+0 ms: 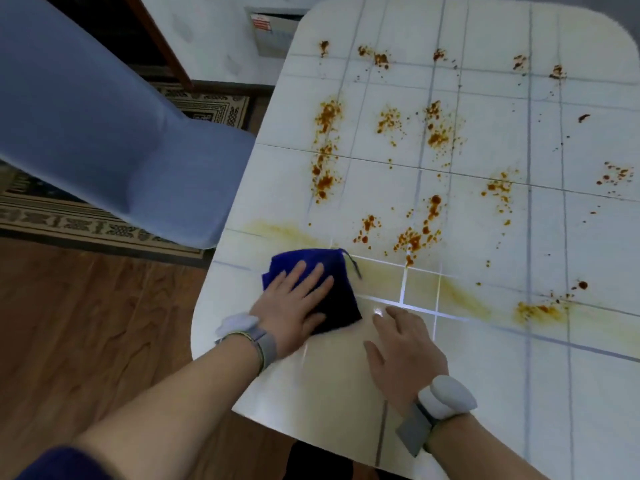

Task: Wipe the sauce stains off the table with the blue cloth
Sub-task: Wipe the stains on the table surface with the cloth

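My left hand presses the blue cloth flat on the stained table, fingers straight. My right hand, loose and empty, seems to rest beside it.

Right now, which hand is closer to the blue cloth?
Left. The left hand lies flat on top of the blue cloth. The right hand is over the table just right of the cloth, seemingly not touching it.

A blue upholstered chair stands at the left, hiding part of a patterned beige-and-black rug. A brown wooden floor lies nearer. A grey panel with a red-and-white label sits against the far wall, near dark wooden furniture.
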Action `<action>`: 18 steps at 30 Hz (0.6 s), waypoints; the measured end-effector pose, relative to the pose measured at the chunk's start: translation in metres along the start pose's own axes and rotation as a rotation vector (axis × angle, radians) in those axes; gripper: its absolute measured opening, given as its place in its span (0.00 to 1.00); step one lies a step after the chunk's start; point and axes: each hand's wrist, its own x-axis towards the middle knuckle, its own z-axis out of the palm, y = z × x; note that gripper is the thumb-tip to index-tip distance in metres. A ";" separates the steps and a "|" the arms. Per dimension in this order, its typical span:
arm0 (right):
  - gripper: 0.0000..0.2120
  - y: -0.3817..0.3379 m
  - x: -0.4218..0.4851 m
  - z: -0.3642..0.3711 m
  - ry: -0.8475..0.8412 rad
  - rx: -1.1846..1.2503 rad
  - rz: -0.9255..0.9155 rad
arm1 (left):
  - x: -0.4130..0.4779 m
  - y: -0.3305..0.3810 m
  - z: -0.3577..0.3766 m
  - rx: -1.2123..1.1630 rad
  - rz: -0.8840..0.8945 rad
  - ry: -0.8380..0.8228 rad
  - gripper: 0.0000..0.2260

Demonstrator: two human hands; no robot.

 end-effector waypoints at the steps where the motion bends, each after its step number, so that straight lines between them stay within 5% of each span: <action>1: 0.19 -0.007 0.008 0.001 -0.016 -0.037 -0.024 | 0.001 -0.008 -0.005 -0.049 -0.180 -0.016 0.28; 3: 0.20 -0.022 0.024 0.002 -0.019 -0.103 -0.083 | -0.003 -0.003 -0.004 -0.098 -0.378 -0.006 0.28; 8: 0.24 -0.053 0.051 -0.001 -0.119 -0.152 -0.157 | -0.020 -0.043 -0.008 -0.092 -0.135 -0.073 0.29; 12: 0.25 -0.058 0.054 0.002 -0.232 -0.158 -0.160 | -0.019 -0.028 -0.001 -0.112 -0.413 -0.026 0.28; 16: 0.25 -0.060 0.050 0.016 -0.280 -0.154 -0.162 | -0.036 -0.034 -0.001 -0.066 -0.110 -0.059 0.28; 18: 0.26 -0.061 0.050 0.018 -0.302 -0.154 -0.154 | -0.034 -0.068 -0.006 -0.096 -0.225 -0.060 0.29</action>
